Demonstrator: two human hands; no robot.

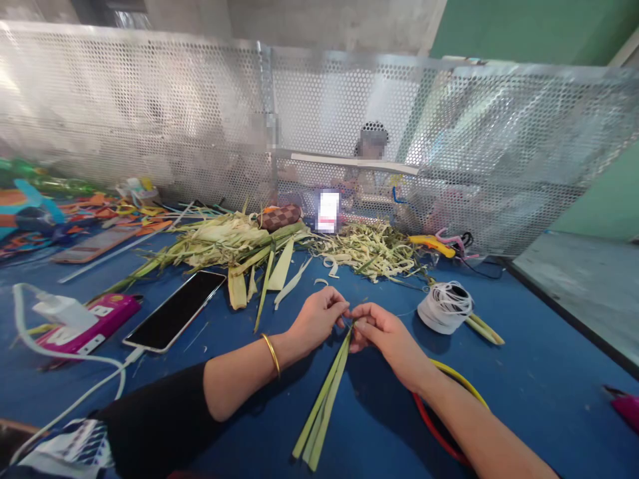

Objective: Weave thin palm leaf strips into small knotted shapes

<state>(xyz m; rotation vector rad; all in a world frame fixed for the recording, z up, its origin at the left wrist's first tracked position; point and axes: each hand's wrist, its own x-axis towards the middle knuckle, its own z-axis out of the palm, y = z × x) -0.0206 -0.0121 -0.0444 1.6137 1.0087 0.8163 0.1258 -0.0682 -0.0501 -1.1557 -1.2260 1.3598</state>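
My right hand (pixel 379 332) pinches the top end of a few green leaf strips (pixel 324 406). The strips fan out downward over the blue table toward me. Close beside it, my left hand (pixel 319 318) is closed in a pinch, fingertips almost touching the right hand's. What lies between the left fingertips is too small to make out. A faint thin line runs from near my right hand toward a white spool (pixel 445 307) of cord on the right. Under my right forearm lies a ring (pixel 459 380), partly yellow and partly red, partly hidden.
Behind my hands lie a heap of pale leaves (pixel 214 243) and curled strips (pixel 369 249). To the left are a charging phone (pixel 174 311) and a magenta power strip (pixel 94 326). A perforated metal screen (pixel 190 106) borders the blue table (pixel 239 412); a person (pixel 373 141) sits beyond.
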